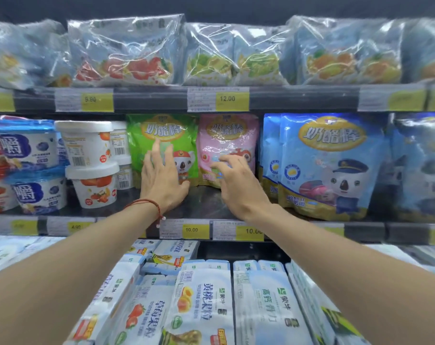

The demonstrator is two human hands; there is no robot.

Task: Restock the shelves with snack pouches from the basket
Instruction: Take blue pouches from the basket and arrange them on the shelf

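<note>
On store shelf (204, 206), green pouch (184, 138), pink pouch (227, 138)

**Inspector:** Top row?
**Clerk:** Clear-wrapped multipacks (124, 51) side by side, with fruit prints in red, green and orange. The text is too blurred to read.
**Inspector:** Pricing?
**Clerk:** Yellow tags. A 9.80 label (84, 99) and a 12.00 label (218, 99) sit under the top row, and two 10.00 labels (185, 229) sit one level down.
**Inspector:** Middle row, left side?
**Clerk:** White strawberry tubs (87, 143) stacked two high, barcodes facing out. Just left of them are blue-lidded blueberry cups (28, 145), also two high.
**Inspector:** Bottom row?
**Clerk:** White-and-blue flat packs lying side by side: a strawberry pack (141, 312), a yellow-peach pack (204, 302) and a plain pack (263, 305) to its right.
</note>
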